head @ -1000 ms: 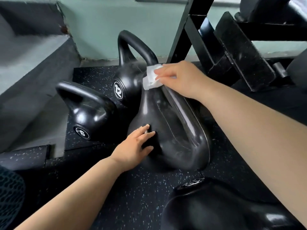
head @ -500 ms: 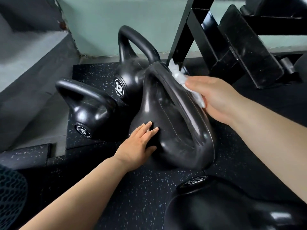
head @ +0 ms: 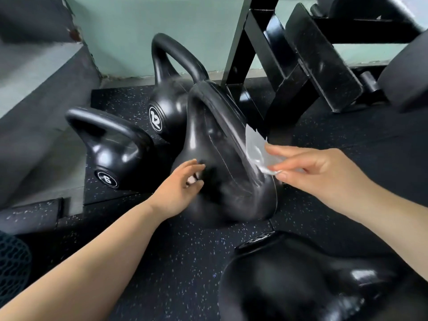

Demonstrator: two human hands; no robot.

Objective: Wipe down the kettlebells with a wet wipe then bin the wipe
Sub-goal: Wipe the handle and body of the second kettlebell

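I see my right hand (head: 317,174) pinching the wipe (head: 256,149) between thumb and fingertips — the sheet lies against the right side of the big kettlebell's (head: 222,163) handle, where the handle meets the body. My left hand (head: 179,191) rests open on that kettlebell's left flank, fingers spread and clamped on nothing, just braced flat against it. The big kettlebell stands on the mat (head: 176,258) in the middle of my view, its handle leaning up and away from me. Behind it and touching it stands the 12 kettlebell (head: 169,107), handle upright; to the left, on a slightly raised tile, sits the 6 kettlebell (head: 115,154), just beside the big one. Another black kettlebell (head: 312,281) fills the lower right corner, close to me and blurred. A black rack (head: 268,72) rises behind the wipe, with a pale green wall (head: 143,31) beyond it. I see no bin from here — only a dark mesh edge (head: 11,262) at the far left.
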